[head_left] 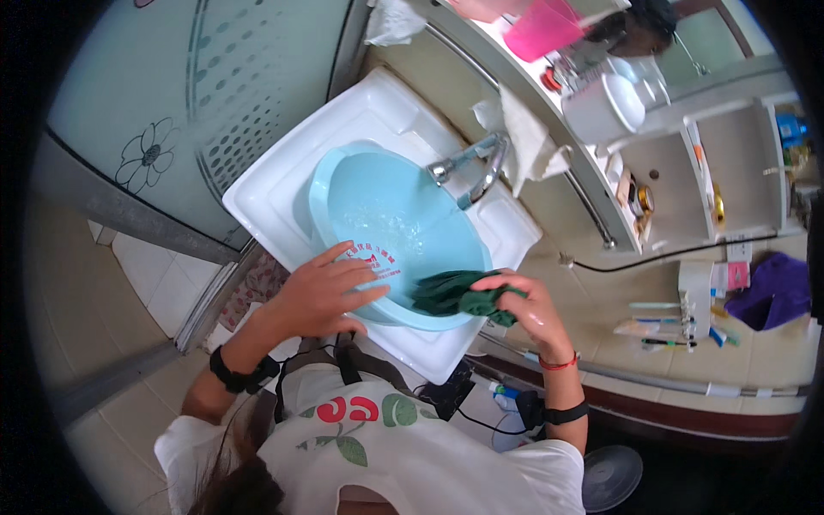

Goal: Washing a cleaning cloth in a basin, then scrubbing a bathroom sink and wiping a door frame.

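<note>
Light's decent in here tbh, soft and fairly even, can't tell where it's coming from. The white sink (273,182) looks brightest, the chrome faucet (495,176) has sharp little glints and the water (388,225) in the blue basin (321,190) sparkles. The green cloth (445,290) is so dark its folds kinda merge. Lower right sinks into heavy shadow. Fisheye bends the door frame (120,202), the corners go solid black, and stuff near the rim looks soft.
</note>
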Demonstrator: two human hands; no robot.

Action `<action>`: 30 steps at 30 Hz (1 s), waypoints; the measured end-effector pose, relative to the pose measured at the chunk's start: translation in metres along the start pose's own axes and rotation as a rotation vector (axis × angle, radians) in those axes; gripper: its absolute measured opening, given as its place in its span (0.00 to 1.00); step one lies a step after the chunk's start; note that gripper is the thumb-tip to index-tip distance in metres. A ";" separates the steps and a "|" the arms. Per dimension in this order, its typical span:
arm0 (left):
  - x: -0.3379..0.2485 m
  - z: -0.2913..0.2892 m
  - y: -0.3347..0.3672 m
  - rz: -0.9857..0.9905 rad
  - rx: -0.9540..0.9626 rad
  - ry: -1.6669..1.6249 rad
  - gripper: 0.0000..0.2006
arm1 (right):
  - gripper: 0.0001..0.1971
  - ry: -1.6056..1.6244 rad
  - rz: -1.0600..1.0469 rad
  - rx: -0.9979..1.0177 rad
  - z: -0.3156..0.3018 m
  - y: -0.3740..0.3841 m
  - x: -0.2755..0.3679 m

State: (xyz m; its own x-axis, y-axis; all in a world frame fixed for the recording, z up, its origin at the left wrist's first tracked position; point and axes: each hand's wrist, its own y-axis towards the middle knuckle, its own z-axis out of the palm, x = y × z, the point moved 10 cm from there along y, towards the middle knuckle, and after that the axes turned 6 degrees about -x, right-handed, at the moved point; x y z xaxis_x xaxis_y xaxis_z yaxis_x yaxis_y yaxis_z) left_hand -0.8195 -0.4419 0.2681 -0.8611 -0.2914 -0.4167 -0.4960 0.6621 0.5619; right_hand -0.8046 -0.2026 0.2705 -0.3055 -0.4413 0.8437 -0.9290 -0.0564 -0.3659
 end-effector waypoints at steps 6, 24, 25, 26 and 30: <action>-0.008 0.009 0.031 0.182 -0.097 0.049 0.08 | 0.18 0.503 -0.019 -0.624 -0.060 -0.068 -0.048; 0.053 -0.015 0.097 -0.415 -0.278 -0.482 0.05 | 0.27 1.313 -0.316 -0.787 -0.099 -0.129 -0.034; 0.055 -0.013 0.095 -0.454 -0.276 -0.503 0.06 | 0.31 1.280 -0.341 -0.753 -0.100 -0.127 -0.027; 0.050 -0.017 0.097 -0.448 -0.275 -0.504 0.06 | 0.31 1.280 -0.347 -0.756 -0.101 -0.125 -0.025; 0.035 -0.015 0.092 -0.577 -0.269 -0.514 0.06 | 0.28 1.233 -0.345 -0.717 -0.110 -0.121 -0.028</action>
State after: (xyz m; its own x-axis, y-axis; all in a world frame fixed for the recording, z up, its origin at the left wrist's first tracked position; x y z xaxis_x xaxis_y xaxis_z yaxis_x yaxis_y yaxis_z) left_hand -0.8972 -0.4016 0.3153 -0.3354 -0.1396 -0.9317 -0.9118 0.2968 0.2838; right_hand -0.7066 -0.0848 0.3339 0.3092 0.5502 0.7757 -0.7814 0.6119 -0.1225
